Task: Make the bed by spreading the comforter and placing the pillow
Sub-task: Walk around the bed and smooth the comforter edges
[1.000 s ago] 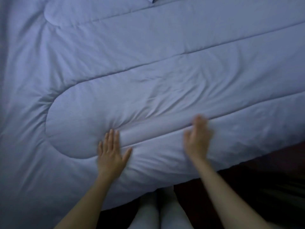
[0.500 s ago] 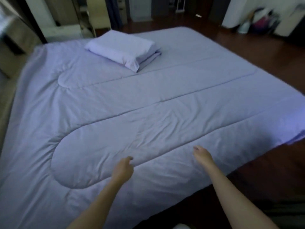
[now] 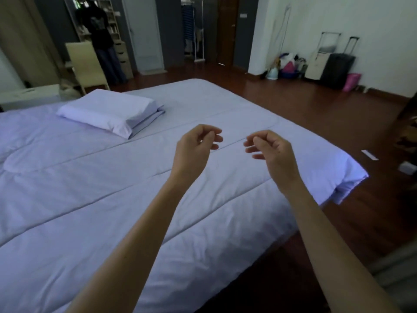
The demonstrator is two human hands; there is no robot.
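1. Both hands have lifted off the comforter (image 3: 126,199) since the earlier frames, where they pressed and smoothed it; the view has risen to take in the room.
2. Left hand (image 3: 194,147) and right hand (image 3: 270,150) hover above the bed, fingers loosely curled, holding nothing.
3. Spreading looks finished: the comforter lies flat over the bed, pale lavender, soft and quilted in long stitched channels with faint creases.
4. One pillow (image 3: 108,111), plump and rectangular, rests on a folded cloth (image 3: 151,119) far left.
5. Next, likely a check, or squaring the pillow at the head.
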